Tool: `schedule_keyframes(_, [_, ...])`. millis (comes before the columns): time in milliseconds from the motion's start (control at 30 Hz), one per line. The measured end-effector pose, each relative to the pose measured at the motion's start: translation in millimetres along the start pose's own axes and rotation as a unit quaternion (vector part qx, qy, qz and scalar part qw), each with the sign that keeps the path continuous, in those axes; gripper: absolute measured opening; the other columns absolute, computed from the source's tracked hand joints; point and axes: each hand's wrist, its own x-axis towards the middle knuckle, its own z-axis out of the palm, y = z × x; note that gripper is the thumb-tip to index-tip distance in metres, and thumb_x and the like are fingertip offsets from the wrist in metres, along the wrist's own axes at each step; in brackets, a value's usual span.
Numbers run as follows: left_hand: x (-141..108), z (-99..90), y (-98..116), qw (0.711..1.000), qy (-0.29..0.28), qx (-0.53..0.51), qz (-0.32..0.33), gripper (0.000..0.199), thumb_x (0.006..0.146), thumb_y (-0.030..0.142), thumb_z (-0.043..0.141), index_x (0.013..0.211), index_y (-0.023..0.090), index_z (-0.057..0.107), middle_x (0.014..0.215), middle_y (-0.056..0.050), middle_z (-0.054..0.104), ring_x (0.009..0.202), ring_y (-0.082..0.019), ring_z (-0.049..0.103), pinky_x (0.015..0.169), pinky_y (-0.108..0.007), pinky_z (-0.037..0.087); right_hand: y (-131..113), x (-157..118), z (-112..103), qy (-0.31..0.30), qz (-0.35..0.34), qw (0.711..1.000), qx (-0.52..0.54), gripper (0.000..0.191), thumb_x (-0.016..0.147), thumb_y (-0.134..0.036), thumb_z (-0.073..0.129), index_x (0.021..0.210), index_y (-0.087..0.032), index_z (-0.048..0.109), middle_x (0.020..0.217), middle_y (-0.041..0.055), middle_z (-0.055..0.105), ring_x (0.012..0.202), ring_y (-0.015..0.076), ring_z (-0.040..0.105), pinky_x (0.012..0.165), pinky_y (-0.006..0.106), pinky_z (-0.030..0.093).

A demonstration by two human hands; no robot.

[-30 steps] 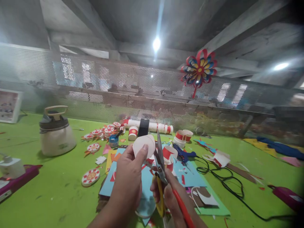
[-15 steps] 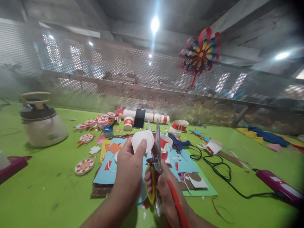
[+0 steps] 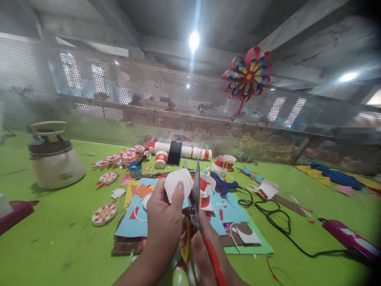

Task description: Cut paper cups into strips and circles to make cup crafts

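My left hand [image 3: 166,214] pinches a rounded piece of white paper [image 3: 176,183], thumb across its front. My right hand [image 3: 205,246] is wrapped round scissors [image 3: 195,198] with one yellow and one red handle. The blades point up and away, slightly parted, with the paper's right edge beside or between them; I cannot tell which. Below the hands lie sheets of light blue paper [image 3: 131,220] on a brown board [image 3: 125,246]. Red-and-white cut cup pieces [image 3: 205,186] and a blue glue gun [image 3: 223,183] sit just beyond the scissors.
A large kettle-shaped jug [image 3: 56,167] stands left. Several round red-and-white paper pieces [image 3: 104,214] lie nearby. A paper cup [image 3: 161,159], a phone [image 3: 174,153] and a blue jar [image 3: 135,170] are farther back. A black cord [image 3: 276,218] runs to a purple power strip [image 3: 351,238] at right.
The view has tilted up slightly, so most things sit lower. The scissor blades stand a little closer together, and the white paper is still held in my left hand.
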Motion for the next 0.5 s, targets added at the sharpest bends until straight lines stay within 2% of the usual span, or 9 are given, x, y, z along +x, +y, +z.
schedule_keyframes(100, [-3.3, 2.6, 1.5, 0.999, 0.014, -0.01, 0.036, 0.016, 0.077, 0.034, 0.061, 0.079, 0.018, 0.062, 0.071, 0.0, 0.069, 0.064, -0.016, 0.062, 0.058, -0.024, 0.049, -0.1, 0.1, 1.6, 0.006, -0.037, 0.999, 0.0, 0.047, 0.086, -0.067, 0.039, 0.102, -0.024, 0.051, 0.069, -0.0022, 0.045, 0.05, 0.0112, 0.039, 0.043, 0.024, 0.036])
schedule_keyframes(200, [-5.3, 4.3, 1.9, 0.999, 0.016, 0.002, 0.048, 0.016, 0.079, 0.034, 0.061, 0.079, 0.018, 0.062, 0.069, 0.001, 0.069, 0.063, -0.015, 0.062, 0.059, -0.024, 0.048, -1.9, 0.1, 2.1, 0.02, -0.05, 0.998, -0.018, 0.045, 0.087, -0.066, 0.039, 0.097, -0.024, 0.052, 0.065, -0.003, 0.041, 0.051, 0.0122, 0.039, 0.045, 0.025, 0.036])
schedule_keyframes(333, [-5.5, 4.9, 1.3, 0.998, 0.016, 0.001, 0.061, 0.015, 0.079, 0.033, 0.06, 0.078, 0.018, 0.062, 0.069, 0.001, 0.069, 0.063, -0.015, 0.062, 0.058, -0.024, 0.048, -3.5, -0.2, 2.4, 0.007, -0.027, 1.0, -0.003, 0.049, 0.086, -0.069, 0.037, 0.105, -0.024, 0.049, 0.063, -0.0055, 0.036, 0.044, 0.0096, 0.035, 0.039, 0.023, 0.031])
schedule_keyframes(433, [-5.3, 4.5, 0.5, 0.998, 0.013, 0.0, 0.064, 0.014, 0.08, 0.032, 0.059, 0.078, 0.018, 0.061, 0.069, 0.001, 0.069, 0.064, -0.015, 0.062, 0.06, -0.024, 0.049, -2.8, -0.8, 1.4, 0.011, -0.029, 0.999, -0.011, 0.05, 0.087, -0.068, 0.036, 0.102, -0.024, 0.052, 0.063, -0.0042, 0.04, 0.046, 0.0108, 0.038, 0.04, 0.023, 0.034])
schedule_keyframes(500, [-5.3, 4.3, 0.2, 0.998, 0.012, 0.0, 0.068, 0.014, 0.08, 0.031, 0.059, 0.078, 0.018, 0.06, 0.068, 0.001, 0.069, 0.063, -0.015, 0.062, 0.059, -0.023, 0.049, -1.7, -1.7, 0.0, 0.012, -0.031, 0.999, -0.028, 0.052, 0.087, -0.068, 0.036, 0.109, -0.024, 0.053, 0.067, -0.0015, 0.048, 0.049, 0.0131, 0.043, 0.042, 0.025, 0.038])
